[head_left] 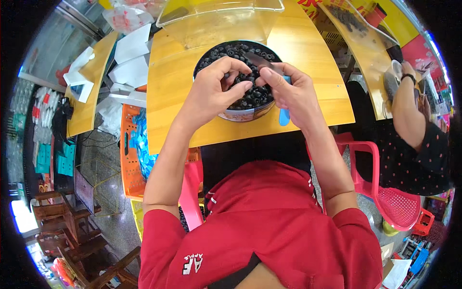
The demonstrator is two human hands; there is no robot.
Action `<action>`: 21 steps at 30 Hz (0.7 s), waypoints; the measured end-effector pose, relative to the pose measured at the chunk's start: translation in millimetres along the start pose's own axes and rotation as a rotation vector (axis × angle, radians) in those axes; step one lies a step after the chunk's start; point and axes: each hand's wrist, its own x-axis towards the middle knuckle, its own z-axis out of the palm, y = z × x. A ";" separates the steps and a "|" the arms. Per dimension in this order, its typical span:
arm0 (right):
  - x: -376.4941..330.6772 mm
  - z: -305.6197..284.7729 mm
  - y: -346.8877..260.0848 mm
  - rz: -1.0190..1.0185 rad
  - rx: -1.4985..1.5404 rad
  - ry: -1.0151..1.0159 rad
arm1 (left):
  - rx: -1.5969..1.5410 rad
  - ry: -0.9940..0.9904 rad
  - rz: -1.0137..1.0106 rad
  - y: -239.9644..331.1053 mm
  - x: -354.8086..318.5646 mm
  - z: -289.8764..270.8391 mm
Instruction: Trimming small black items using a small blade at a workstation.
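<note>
A round tin (240, 114) full of small black ring-shaped parts (250, 96) stands on a yellow wooden table (178, 96). My left hand (211, 91) hovers over the tin, its fingertips pinched on a small black part. My right hand (288, 91) is right beside it, fingers curled around a blue-handled tool (285, 115) whose metal blade (262, 61) points up-left over the tin. The two hands' fingertips nearly meet above the parts.
A clear plastic lid or box (216, 19) lies behind the tin. Another person in a dark dotted top (414, 144) sits at the right by a red chair (394, 202). An orange crate with blue items (132, 144) stands left of the table.
</note>
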 end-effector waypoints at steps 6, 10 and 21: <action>2.1 5.9 -1.0 0.056 0.130 -0.062 | -0.170 0.085 -0.013 5.1 -4.5 7.7; 6.0 4.4 -4.4 0.033 0.166 -0.037 | -0.218 0.128 -0.079 -6.2 -3.0 8.6; 7.9 -7.0 0.5 -0.003 0.023 -0.078 | 0.642 -0.218 0.216 -7.5 4.4 -3.9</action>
